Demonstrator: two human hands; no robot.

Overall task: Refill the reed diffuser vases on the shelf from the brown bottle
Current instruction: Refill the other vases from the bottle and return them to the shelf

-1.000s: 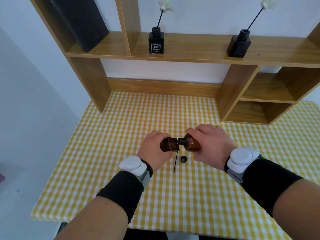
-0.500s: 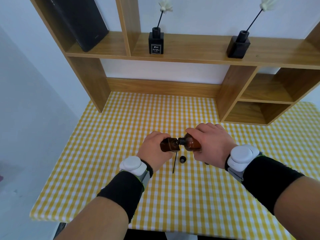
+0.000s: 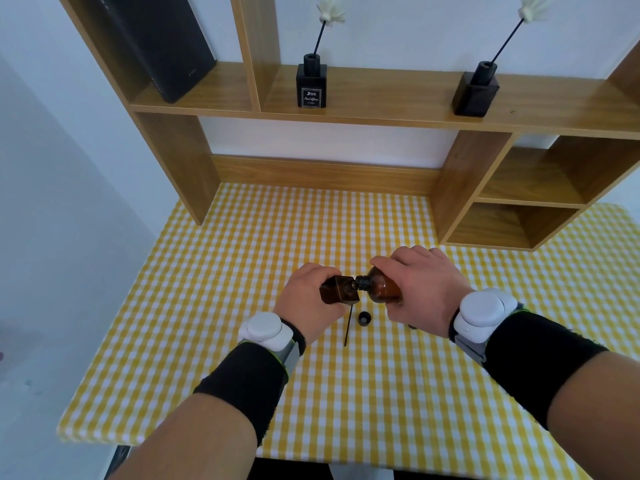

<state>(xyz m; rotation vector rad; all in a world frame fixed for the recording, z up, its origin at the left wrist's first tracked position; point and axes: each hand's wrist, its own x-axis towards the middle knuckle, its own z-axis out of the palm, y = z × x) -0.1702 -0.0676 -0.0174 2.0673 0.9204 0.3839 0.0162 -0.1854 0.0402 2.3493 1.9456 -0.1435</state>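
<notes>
Over the middle of the table, my left hand (image 3: 308,303) grips a square diffuser vase (image 3: 337,291), tilted toward the right. My right hand (image 3: 419,289) holds the round brown bottle (image 3: 382,289) tipped on its side, its threaded neck touching the vase's opening. A black cap (image 3: 364,319) and a thin black reed stick (image 3: 347,325) lie on the cloth just below them. Two more black diffuser vases stand on the shelf, each with a reed and a white flower: one labelled vase (image 3: 311,85) left of centre, one plain vase (image 3: 476,91) to the right.
The table carries a yellow-and-white checked cloth (image 3: 346,393). A wooden shelf unit (image 3: 381,112) spans the back, with open cubbies at the right (image 3: 512,216). A tall black speaker (image 3: 162,46) stands in the upper left compartment. A white wall is close on the left.
None worth noting: both hands hold the vase and the tipped bottle in nearly the same place, with only a slight shift of the view.
</notes>
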